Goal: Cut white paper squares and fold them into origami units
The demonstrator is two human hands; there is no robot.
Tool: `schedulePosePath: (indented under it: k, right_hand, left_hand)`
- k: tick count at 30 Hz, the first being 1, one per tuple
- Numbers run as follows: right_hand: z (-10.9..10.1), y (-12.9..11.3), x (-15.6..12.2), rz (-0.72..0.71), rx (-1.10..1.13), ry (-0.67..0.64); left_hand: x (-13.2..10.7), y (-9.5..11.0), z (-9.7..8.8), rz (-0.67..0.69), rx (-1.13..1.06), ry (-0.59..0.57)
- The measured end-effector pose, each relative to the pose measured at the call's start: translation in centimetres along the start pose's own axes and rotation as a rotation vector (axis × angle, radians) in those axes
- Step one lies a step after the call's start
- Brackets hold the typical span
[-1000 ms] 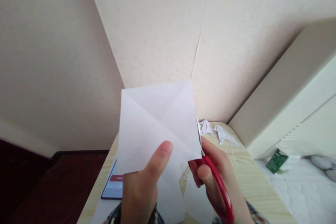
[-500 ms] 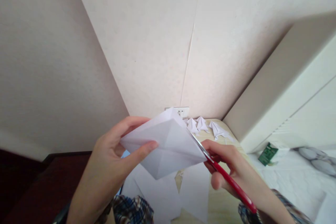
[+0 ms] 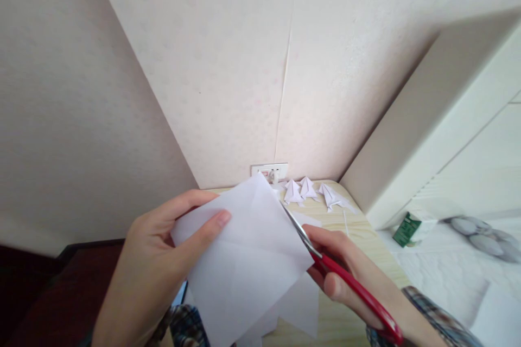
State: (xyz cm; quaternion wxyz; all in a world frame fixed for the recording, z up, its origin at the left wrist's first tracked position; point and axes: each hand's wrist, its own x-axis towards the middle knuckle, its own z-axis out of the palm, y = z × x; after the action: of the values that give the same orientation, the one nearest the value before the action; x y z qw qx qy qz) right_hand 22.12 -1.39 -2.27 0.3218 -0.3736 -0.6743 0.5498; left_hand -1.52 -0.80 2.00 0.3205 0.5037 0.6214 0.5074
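A creased sheet of white paper (image 3: 248, 249) is pinched in my left hand (image 3: 163, 249), its thumb on top and its fingers behind the left corner. In my right hand (image 3: 350, 271) are scissors with red handles (image 3: 358, 287). Their metal blades (image 3: 296, 223) lie along the paper's upper right edge; whether they are cutting cannot be made out. Under the held sheet, more white paper (image 3: 301, 303) rests on the table. Several small folded paper figures (image 3: 307, 188) stand at the table's back right.
The light wood table (image 3: 345, 309) meets the wall below a socket (image 3: 268, 172) with a plug in it. To the right, a white quilted surface (image 3: 439, 271) bears a green and white box (image 3: 411, 227). A dark surface (image 3: 77, 293) is at the left.
The paper now hangs lower toward me and looks broader, its lower part opened downward. My left hand has shifted slightly left and down. The scissors stay along the upper right edge.
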Motion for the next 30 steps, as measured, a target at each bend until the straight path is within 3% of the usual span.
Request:
schedulePosePath:
  k: [7, 21, 30]
  right_hand:
    - [0.2, -0.8, -0.2, 0.000, -0.008, 0.049]
    - [0.6, -1.0, 0.1, 0.021, 0.036, 0.100]
    - [0.5, -1.2, 0.0, 0.041, -0.036, 0.056]
  left_hand:
    - [-0.5, 1.0, 0.9, 0.001, -0.032, 0.005]
    - [-0.6, 0.6, 0.7, -0.029, -0.055, -0.046]
    - [-0.6, 1.0, 0.8, 0.044, 0.055, -0.119]
